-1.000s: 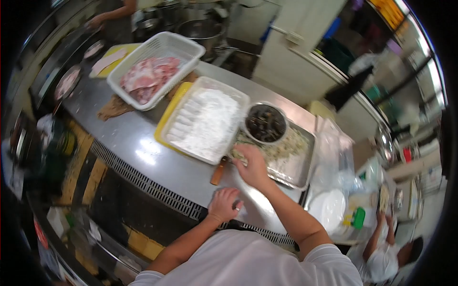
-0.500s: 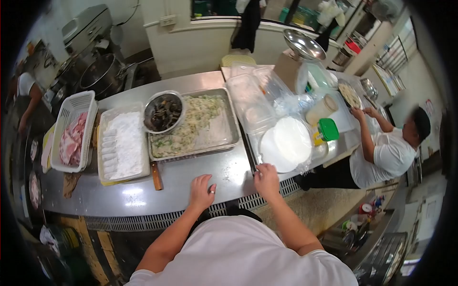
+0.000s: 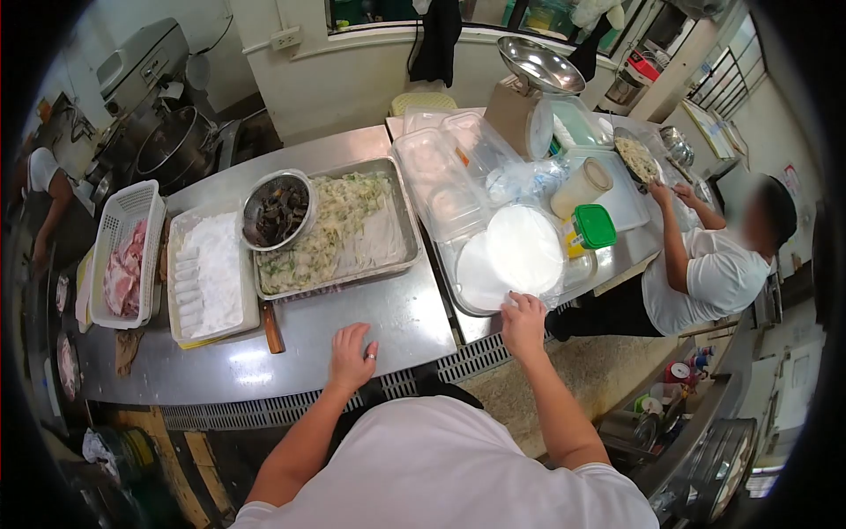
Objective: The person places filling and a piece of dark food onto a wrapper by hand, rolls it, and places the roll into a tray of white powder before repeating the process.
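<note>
My right hand is at the near edge of the white rounds, its fingers bent and drawn close together. I cannot tell whether they pinch the edge or only touch it. The rounds lie in clear plastic on the right part of the counter, in two overlapping piles, one further left and partly covered by the other.

My left hand is loosely open, fingers curved, with a ring on one finger. It is over the near side of the counter, well apart from the rounds; I cannot tell whether it touches the metal.

Just beyond the rounds are clear plastic containers, and on their right side stands a jar with a green lid. Left of the containers is a metal tray of pale mixture with green bits, and a bowl of dark pieces sits over its left side. Next comes a tub of white powder with pale rolls along its left side. A wooden handle juts toward me between tub and tray. Further left, a white basket holds raw meat. On my right, another person holds a pan of pale food.
</note>
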Action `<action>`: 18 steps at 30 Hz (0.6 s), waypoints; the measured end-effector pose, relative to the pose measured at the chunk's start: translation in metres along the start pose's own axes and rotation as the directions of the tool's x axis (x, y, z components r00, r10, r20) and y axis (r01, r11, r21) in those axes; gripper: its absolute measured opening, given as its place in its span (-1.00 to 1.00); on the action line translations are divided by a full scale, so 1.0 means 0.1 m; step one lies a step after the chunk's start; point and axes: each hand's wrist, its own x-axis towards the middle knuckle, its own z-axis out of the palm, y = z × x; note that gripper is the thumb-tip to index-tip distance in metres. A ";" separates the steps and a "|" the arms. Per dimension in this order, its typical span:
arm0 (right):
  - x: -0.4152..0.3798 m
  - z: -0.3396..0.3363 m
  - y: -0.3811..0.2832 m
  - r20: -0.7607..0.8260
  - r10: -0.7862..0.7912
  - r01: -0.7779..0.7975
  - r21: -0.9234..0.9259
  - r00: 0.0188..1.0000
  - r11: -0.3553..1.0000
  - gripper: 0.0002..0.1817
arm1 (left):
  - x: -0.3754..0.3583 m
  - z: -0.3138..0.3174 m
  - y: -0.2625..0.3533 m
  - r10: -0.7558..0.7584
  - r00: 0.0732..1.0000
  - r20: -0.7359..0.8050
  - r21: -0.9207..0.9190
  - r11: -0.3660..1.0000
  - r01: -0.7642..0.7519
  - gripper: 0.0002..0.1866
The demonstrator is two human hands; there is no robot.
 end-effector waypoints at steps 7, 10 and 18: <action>0.21 -0.03 -0.08 -0.031 0.251 -0.238 0.229 0.967 0.944 -0.75 | 0.07 0.00 0.09 -0.008 1.000 0.003 -0.043 0.999 0.008 -0.51; 0.27 -0.03 -0.05 0.012 0.359 -0.345 0.314 0.933 0.885 -0.64 | 0.19 0.12 0.31 0.065 0.997 0.043 -0.131 0.990 -0.059 -0.49; 0.34 -0.15 0.00 0.067 0.371 -0.364 0.415 0.926 0.834 -0.49 | 1.13 0.54 1.49 0.410 0.833 0.371 -0.198 0.912 -0.360 -0.19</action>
